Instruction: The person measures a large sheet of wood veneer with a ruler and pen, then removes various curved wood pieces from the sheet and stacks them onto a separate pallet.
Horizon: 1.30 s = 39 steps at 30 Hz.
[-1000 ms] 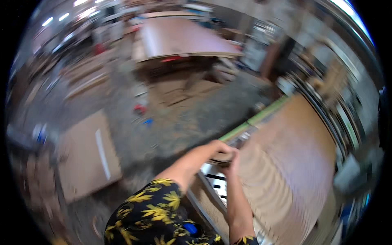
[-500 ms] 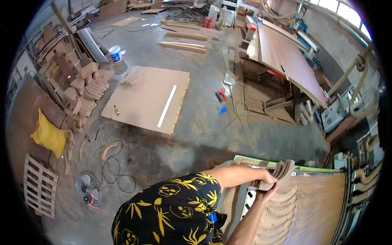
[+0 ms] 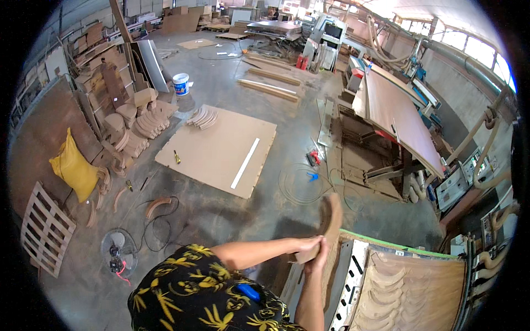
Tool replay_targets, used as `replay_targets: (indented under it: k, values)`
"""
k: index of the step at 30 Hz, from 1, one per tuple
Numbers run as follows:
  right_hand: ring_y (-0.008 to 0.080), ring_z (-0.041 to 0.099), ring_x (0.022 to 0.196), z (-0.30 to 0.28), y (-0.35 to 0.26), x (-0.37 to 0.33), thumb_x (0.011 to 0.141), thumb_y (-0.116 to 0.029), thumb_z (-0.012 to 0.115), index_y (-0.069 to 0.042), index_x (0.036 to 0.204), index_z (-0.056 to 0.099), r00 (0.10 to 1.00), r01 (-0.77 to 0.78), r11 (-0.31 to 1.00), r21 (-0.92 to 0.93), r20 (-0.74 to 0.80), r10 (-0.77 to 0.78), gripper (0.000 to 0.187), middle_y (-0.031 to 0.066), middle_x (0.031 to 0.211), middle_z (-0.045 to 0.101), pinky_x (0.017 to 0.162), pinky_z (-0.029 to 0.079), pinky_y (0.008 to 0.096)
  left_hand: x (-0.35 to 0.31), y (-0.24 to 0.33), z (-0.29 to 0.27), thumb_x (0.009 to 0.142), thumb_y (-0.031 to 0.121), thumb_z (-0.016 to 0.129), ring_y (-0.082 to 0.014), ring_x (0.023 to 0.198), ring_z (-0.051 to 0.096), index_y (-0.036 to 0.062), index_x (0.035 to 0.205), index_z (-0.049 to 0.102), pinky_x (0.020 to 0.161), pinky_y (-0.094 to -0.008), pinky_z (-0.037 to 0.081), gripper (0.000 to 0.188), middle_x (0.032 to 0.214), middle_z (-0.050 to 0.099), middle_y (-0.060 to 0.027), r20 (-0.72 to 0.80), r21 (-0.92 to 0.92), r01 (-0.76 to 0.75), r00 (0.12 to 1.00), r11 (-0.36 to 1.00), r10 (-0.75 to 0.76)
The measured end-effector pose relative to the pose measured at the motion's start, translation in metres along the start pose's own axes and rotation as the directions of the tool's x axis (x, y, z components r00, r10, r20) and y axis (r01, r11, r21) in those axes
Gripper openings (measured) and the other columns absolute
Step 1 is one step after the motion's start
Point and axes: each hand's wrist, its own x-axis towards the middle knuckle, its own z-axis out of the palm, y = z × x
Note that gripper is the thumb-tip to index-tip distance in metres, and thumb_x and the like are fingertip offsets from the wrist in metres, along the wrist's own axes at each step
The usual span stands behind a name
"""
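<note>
Both my hands grip a curved brown wooden piece (image 3: 333, 216), perhaps a small stack of them; motion blur hides how many. It stands upright and tilted, its upper end pointing away from me. My left hand (image 3: 307, 246) is closed round its lower left part. Close beside it, my right hand (image 3: 317, 258) is closed on the near right side. The piece is held above the left edge of a machine bed, apart from the board (image 3: 422, 281) on it. Curved shapes are cut into that board, with sawdust about them.
A large flat panel (image 3: 215, 149) on the floor bears a small stack of curved pieces (image 3: 203, 117), a screwdriver and a white strip. Cables, a fan (image 3: 118, 252), a slatted pallet (image 3: 47, 229) and a yellow sack (image 3: 73, 165) are at left. A tilted-top table (image 3: 397, 121) stands at right.
My hands have moved left with the curved wooden piece, from over the cut board to beyond the bed's left edge. The view has shifted, and the floor items appear farther right and lower.
</note>
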Motion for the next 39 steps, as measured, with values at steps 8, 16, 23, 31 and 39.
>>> replay_targets:
  k: [8,16,23,31,39]
  values:
    - [0.0248,0.059,0.116,0.159,0.140,0.008,0.097,-0.051,0.060,-0.014,0.133,0.056,0.939,-0.276,0.928,-0.249,0.136,0.316,0.052,0.0074,0.125,0.062,0.101,0.047,0.0430,-0.082,-0.147,-0.147,0.099,0.076,0.008,-0.0279,0.156,0.016,0.0132,0.165,0.010,0.127,-0.0440,0.016,0.091,0.170,0.014,-0.0105,-0.417,-0.184,-0.079,0.909,0.980,-0.005]
    - [0.0246,0.058,0.117,0.281,0.275,0.069,0.101,-0.046,0.057,-0.008,0.134,0.051,0.781,-0.423,0.855,-0.300,0.358,0.512,0.051,0.0109,0.125,0.059,0.100,0.049,0.0429,-0.142,-0.222,-0.304,0.095,0.082,0.017,-0.0312,0.155,0.020,0.0133,0.165,0.010,0.123,-0.0488,0.024,0.098,0.170,0.017,-0.0121,-0.499,-0.417,-0.184,0.865,0.890,-0.055]
    - [0.0265,0.061,0.109,0.388,0.338,0.109,0.100,-0.045,0.058,-0.007,0.131,0.054,0.713,-0.561,0.759,-0.331,0.273,0.646,0.049,0.0099,0.118,0.062,0.094,0.051,0.0441,-0.161,-0.271,-0.428,0.100,0.074,0.021,-0.0293,0.153,0.026,0.0095,0.164,0.014,0.122,-0.0429,0.025,0.091,0.168,0.024,-0.0129,-0.496,-0.539,-0.212,0.862,0.815,-0.103]
    - [0.0278,0.062,0.107,0.476,0.392,0.194,0.099,-0.046,0.057,-0.005,0.126,0.056,0.723,-0.590,0.770,-0.243,0.266,0.638,0.049,0.0116,0.114,0.064,0.091,0.053,0.0457,-0.194,-0.221,-0.547,0.102,0.071,0.023,-0.0259,0.154,0.022,0.0089,0.164,0.013,0.124,-0.0408,0.022,0.089,0.168,0.023,-0.0115,-0.475,-0.573,-0.102,0.850,0.813,-0.228]
    - [0.0303,0.059,0.118,0.573,0.401,0.270,0.098,-0.062,0.046,-0.004,0.137,0.053,0.604,-0.734,0.607,-0.305,0.117,0.789,0.071,0.0151,0.128,0.061,0.097,0.049,0.0487,-0.198,-0.164,-0.678,0.097,0.078,0.027,-0.0302,0.147,0.036,0.0128,0.163,0.024,0.118,-0.0455,0.032,0.093,0.164,0.033,-0.0106,-0.338,-0.632,0.140,0.835,0.762,-0.433]
